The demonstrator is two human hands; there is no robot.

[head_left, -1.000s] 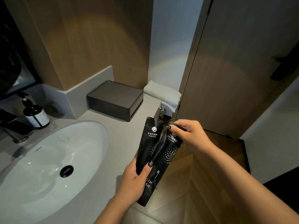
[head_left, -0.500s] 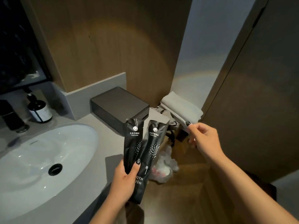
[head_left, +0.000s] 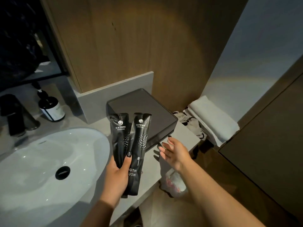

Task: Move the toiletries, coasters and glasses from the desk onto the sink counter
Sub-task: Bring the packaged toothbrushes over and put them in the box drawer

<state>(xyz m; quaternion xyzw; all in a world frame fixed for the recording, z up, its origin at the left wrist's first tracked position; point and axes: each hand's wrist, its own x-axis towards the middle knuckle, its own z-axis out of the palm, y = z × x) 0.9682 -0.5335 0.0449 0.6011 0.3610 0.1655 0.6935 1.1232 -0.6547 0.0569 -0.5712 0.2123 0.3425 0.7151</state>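
My left hand (head_left: 117, 175) grips two long black toothbrush sachets (head_left: 139, 145) by their lower ends, holding them upright over the grey sink counter (head_left: 185, 138), between the basin and a dark box. The sachets carry white print and a dotted pattern. My right hand (head_left: 172, 149) hovers open just to the right of the sachets, fingers spread, near the front corner of the dark grey box (head_left: 147, 112). It holds nothing.
A white oval basin (head_left: 41, 161) with a black drain fills the left. A black tap (head_left: 13, 115) and a pump bottle (head_left: 52, 108) stand behind it. Folded white towels (head_left: 213, 118) lie right of the counter, a plastic bag (head_left: 175, 182) sits below, and a wood door (head_left: 262, 153) is at right.
My right hand let go of the sachets' tops, drew away to the right, then came back down open beside the box. The left hand kept both sachets and raised them upright.
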